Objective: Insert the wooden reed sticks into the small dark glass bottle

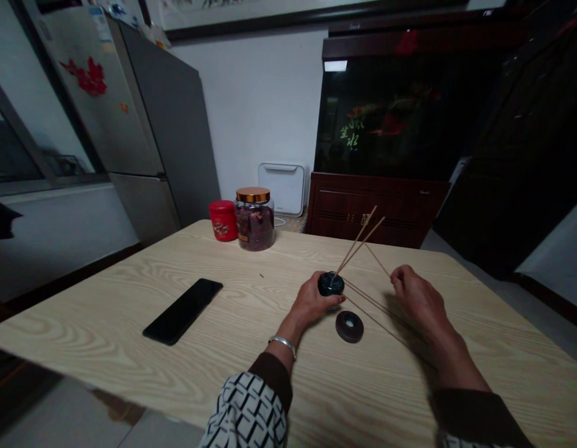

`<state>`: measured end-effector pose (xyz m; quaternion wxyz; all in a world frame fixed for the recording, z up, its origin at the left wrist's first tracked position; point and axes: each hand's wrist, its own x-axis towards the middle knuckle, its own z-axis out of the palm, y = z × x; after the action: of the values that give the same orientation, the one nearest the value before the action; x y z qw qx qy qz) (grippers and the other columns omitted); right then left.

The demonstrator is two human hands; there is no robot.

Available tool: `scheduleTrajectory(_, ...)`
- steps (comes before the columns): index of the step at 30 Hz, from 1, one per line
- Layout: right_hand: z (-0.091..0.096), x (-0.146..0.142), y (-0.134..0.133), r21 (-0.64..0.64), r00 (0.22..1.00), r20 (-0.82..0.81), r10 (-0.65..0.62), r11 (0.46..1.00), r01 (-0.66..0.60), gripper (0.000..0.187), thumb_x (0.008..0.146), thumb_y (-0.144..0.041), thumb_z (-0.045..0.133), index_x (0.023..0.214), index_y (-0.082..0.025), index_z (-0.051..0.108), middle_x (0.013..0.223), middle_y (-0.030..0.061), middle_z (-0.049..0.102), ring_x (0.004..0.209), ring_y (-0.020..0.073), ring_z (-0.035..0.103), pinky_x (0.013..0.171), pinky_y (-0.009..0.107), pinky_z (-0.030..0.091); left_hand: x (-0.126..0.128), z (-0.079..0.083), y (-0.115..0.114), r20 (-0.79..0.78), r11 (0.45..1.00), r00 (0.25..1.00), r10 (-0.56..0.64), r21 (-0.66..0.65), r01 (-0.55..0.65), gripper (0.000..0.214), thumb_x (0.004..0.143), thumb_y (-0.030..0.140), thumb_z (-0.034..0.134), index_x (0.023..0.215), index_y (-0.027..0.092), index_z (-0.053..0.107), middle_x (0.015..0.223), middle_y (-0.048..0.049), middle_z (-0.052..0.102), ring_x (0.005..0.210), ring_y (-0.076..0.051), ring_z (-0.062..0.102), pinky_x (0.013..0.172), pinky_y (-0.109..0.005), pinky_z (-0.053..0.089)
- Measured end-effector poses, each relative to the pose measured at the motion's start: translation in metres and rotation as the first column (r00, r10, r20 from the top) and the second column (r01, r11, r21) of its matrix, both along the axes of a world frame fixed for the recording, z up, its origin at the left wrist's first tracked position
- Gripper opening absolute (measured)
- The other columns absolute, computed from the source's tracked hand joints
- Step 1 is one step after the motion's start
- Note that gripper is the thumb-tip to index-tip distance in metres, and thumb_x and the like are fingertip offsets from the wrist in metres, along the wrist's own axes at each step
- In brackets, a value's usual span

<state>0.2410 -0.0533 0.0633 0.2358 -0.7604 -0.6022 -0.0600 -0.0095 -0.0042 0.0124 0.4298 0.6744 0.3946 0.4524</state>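
My left hand (311, 301) is wrapped round a small dark round holder (331, 284) standing on the wooden table (129, 323). Two thin incense sticks (363, 239) slant up and to the right out of the holder. My right hand (417, 297) is closed in a pinch on another thin stick (378, 260) just right of the holder. A few more sticks (379, 314) lie flat on the table under my right hand. A dark round lid (349, 326) lies on the table below the holder, between my two hands.
A black phone (183, 310) lies at the left of the table. A red tin (223, 220) and a glass jar with a copper lid (254, 218) stand at the far edge. Beyond are a grey fridge (143, 118), a fish tank on a dark cabinet (386, 118) and a white box (282, 186).
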Motion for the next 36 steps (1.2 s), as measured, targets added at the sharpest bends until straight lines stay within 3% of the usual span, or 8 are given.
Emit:
scheduleTrajectory(4,0.002,0.001,0.007,0.33,0.882,-0.445,0.153,0.944,0.003,0.023,0.085,-0.034,0.058,0.103,-0.022,0.062,0.088,0.0049,0.068,0.08,0.0189,0.062,0.066,0.029,0.042,0.0,-0.001,-0.001,-0.009,1.0,1.0,0.006,0.011,-0.005,0.059,0.064,0.032,0.087,0.116,0.017,0.062,0.104,-0.0075,0.071,0.095,-0.023,0.065,0.087,-0.036,0.052)
scheduleTrajectory(8,0.007,-0.006,0.01,0.427,0.372,-0.855,0.362,0.898,0.107,0.04,0.067,-0.034,0.076,0.103,-0.02,0.069,0.085,0.0025,0.066,0.07,0.0131,0.057,0.052,0.021,0.04,0.0,-0.002,0.0,-0.02,1.0,1.0,0.016,0.004,-0.016,0.06,0.064,0.033,0.087,0.116,0.018,0.063,0.103,-0.0067,0.071,0.095,-0.023,0.065,0.087,-0.036,0.052)
scheduleTrajectory(11,0.018,-0.014,0.007,0.502,0.037,-0.864,0.502,0.854,0.14,0.044,0.056,-0.025,0.083,0.097,-0.019,0.071,0.084,0.001,0.064,0.067,0.0091,0.055,0.047,0.017,0.038,0.001,-0.002,0.001,-0.005,1.0,1.0,0.012,-0.002,-0.012,0.061,0.063,0.032,0.088,0.116,0.017,0.063,0.103,-0.0068,0.071,0.095,-0.023,0.066,0.088,-0.036,0.053)
scheduleTrajectory(15,0.031,-0.028,0.001,0.555,-0.119,-0.804,0.583,0.807,0.203,0.036,0.056,-0.018,0.085,0.089,-0.02,0.07,0.086,-0.0015,0.062,0.072,0.0071,0.059,0.056,0.015,0.049,0.0,-0.002,0.001,-0.002,1.0,1.0,0.012,-0.001,-0.012,0.061,0.063,0.032,0.088,0.116,0.017,0.063,0.102,-0.0076,0.071,0.095,-0.023,0.066,0.088,-0.037,0.053)
scheduleTrajectory(22,0.034,-0.062,0.004,0.63,0.002,-0.767,0.642,0.753,0.192,0.028,0.064,-0.024,0.086,0.086,-0.02,0.069,0.089,-0.0009,0.064,0.079,0.0091,0.063,0.062,0.017,0.054,0.0,-0.001,0.0,-0.027,1.0,1.0,0.016,0.003,-0.016,0.063,0.063,0.035,0.088,0.118,0.017,0.062,0.103,-0.0079,0.07,0.096,-0.023,0.065,0.088,-0.036,0.052)
scheduleTrajectory(29,0.033,-0.076,0.008,0.749,0.383,-0.64,0.666,0.652,0.116,0.022,0.077,-0.031,0.078,0.091,-0.018,0.067,0.09,0.0027,0.067,0.077,0.0129,0.063,0.062,0.024,0.054,0.0,-0.001,0.001,-0.033,1.0,0.999,0.012,0.006,-0.011,0.063,0.063,0.036,0.087,0.118,0.017,0.062,0.102,-0.0065,0.071,0.095,-0.023,0.066,0.087,-0.034,0.052)
scheduleTrajectory(32,0.031,-0.084,0.01,0.733,0.508,-0.581,0.636,0.68,-0.013,0.019,0.082,-0.034,0.072,0.094,-0.019,0.066,0.089,0.0022,0.068,0.078,0.0142,0.063,0.063,0.026,0.052,0.0,0.0,0.0,-0.031,1.0,0.999,0.013,0.004,-0.013,0.064,0.062,0.036,0.088,0.118,0.017,0.062,0.102,-0.0064,0.071,0.094,-0.022,0.066,0.088,-0.034,0.052)
scheduleTrajectory(36,0.025,-0.094,0.018,0.582,0.599,-0.567,0.565,0.79,-0.194,0.023,0.084,-0.041,0.067,0.093,-0.02,0.066,0.091,0.0046,0.07,0.079,0.0168,0.063,0.064,0.028,0.049,0.0,0.001,0.0,-0.04,1.0,0.999,0.018,-0.003,-0.018,0.064,0.063,0.037,0.088,0.119,0.018,0.062,0.103,-0.0068,0.071,0.095,-0.022,0.066,0.089,-0.035,0.052)
